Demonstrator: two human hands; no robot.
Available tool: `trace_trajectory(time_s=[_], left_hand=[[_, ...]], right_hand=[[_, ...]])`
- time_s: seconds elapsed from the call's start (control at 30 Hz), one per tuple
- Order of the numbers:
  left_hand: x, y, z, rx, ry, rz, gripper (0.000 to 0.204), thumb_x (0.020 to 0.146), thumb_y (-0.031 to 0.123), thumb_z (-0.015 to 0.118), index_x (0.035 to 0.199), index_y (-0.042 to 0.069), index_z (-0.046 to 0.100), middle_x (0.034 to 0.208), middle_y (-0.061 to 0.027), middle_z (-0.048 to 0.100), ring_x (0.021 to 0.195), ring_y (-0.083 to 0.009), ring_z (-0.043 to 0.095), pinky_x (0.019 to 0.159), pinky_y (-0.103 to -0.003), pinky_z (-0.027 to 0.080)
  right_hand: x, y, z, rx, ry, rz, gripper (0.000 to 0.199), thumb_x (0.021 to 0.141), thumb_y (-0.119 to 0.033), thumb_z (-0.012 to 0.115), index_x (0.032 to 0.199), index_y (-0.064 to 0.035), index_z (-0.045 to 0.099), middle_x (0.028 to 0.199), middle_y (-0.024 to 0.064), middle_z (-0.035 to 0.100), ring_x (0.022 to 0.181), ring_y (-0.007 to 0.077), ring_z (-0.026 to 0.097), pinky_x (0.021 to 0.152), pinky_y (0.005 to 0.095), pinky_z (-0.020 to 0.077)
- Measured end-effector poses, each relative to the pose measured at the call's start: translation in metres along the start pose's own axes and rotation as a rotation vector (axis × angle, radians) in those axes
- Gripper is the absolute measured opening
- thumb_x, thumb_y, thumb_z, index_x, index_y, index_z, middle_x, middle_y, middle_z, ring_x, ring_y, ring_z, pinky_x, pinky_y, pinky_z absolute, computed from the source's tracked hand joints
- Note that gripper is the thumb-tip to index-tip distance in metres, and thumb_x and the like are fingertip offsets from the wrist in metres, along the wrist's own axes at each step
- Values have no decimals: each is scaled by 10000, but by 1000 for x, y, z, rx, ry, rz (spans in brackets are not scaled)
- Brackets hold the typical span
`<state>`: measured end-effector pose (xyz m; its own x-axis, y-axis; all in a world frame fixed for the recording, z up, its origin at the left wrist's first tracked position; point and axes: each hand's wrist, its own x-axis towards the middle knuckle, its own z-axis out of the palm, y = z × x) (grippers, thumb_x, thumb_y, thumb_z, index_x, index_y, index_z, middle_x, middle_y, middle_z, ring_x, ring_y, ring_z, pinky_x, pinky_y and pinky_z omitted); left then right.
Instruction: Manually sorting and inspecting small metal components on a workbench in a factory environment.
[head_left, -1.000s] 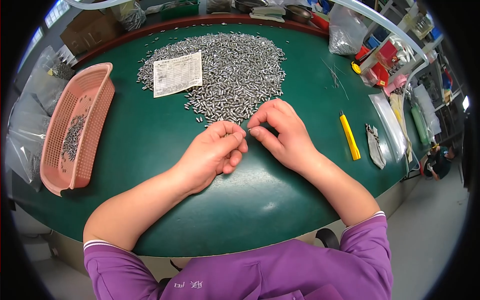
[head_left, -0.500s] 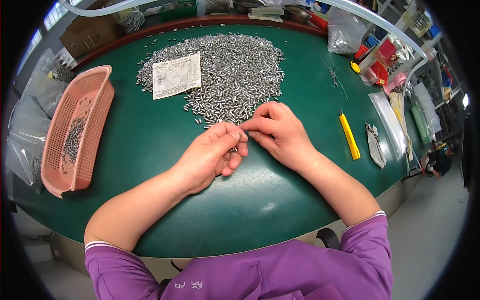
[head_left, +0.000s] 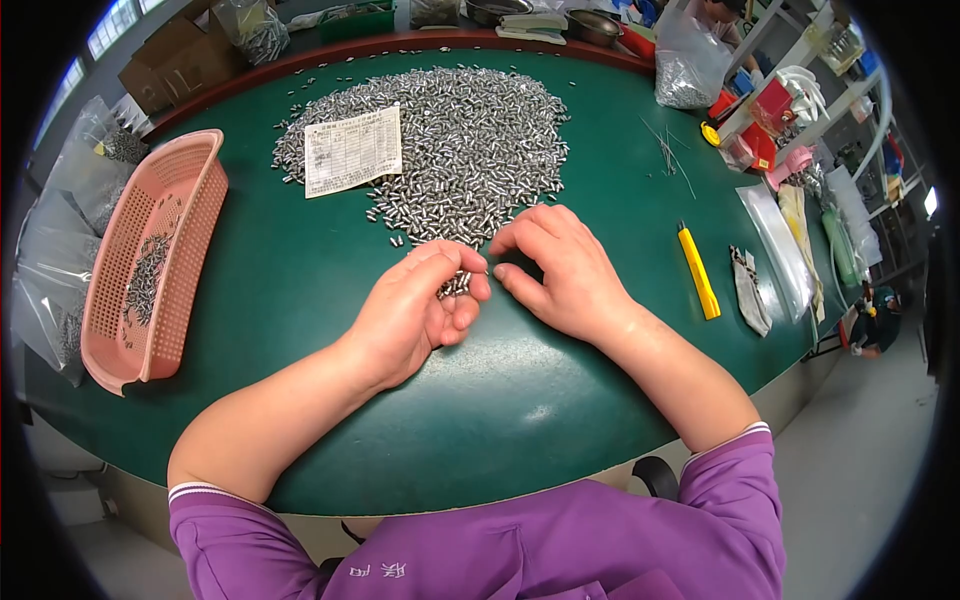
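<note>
A large heap of small, shiny metal cylinders spreads over the green table. At its near edge, my left hand curls around several of these metal cylinders, which show between the thumb and fingers. To the right of it, my right hand has its thumb and forefinger apart, with nothing visible between them. The two hands are close together but do not touch. A printed paper slip lies on the left part of the heap.
A pink slotted basket at the left holds small metal pieces. Clear bags stand beyond it. On the right lie a yellow cutter knife, thin wires and a grey-black cloth-like item. A red-brown ledge borders the far side.
My right thumb and forefinger have spread and drawn slightly away from the left hand. My left fingers have loosened, showing more cylinders. A person has appeared at the upper right.
</note>
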<state>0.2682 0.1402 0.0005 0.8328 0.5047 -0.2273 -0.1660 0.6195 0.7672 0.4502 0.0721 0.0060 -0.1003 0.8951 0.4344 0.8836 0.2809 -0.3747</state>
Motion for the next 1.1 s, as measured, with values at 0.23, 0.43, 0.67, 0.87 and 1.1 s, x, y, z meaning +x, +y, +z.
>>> trace_trajectory(time_s=[0.23,0.43,0.67,0.87,1.1], left_hand=[[1,-1,-5,-90,28,98,137,929,209,444,942,73,455,849,-71,517,586,-97,405,462,-207,302],[2,1,-1,-70,48,60,133,929,201,466,929,70,445,858,-62,520,580,-79,401,442,-182,290],[3,0,0,74,-17,-21,157,907,137,530,1016,56,453,843,-45,527,564,-44,409,420,-171,289],[2,-1,0,114,-82,-33,139,919,147,509,1009,54,458,837,-45,525,550,-48,407,415,-170,289],[3,-1,-1,92,-60,-12,190,959,222,410,976,45,479,815,-75,517,539,-82,394,408,-184,285]], right_hand=[[0,-2,-2,-4,-82,-54,150,721,-137,663,862,-114,617,867,51,526,859,248,506,751,372,425],[-2,2,3,-22,-29,-44,107,744,-119,645,844,-106,611,856,48,527,860,247,506,750,367,426],[0,-6,-5,164,83,-69,110,739,-84,656,839,-112,618,887,45,545,869,246,514,762,348,424],[0,-8,0,245,147,-78,141,753,-69,644,885,-117,640,879,41,551,866,235,522,763,332,431],[-3,1,5,89,1,-55,181,726,-106,666,900,-142,636,907,28,542,885,238,515,772,356,432]])
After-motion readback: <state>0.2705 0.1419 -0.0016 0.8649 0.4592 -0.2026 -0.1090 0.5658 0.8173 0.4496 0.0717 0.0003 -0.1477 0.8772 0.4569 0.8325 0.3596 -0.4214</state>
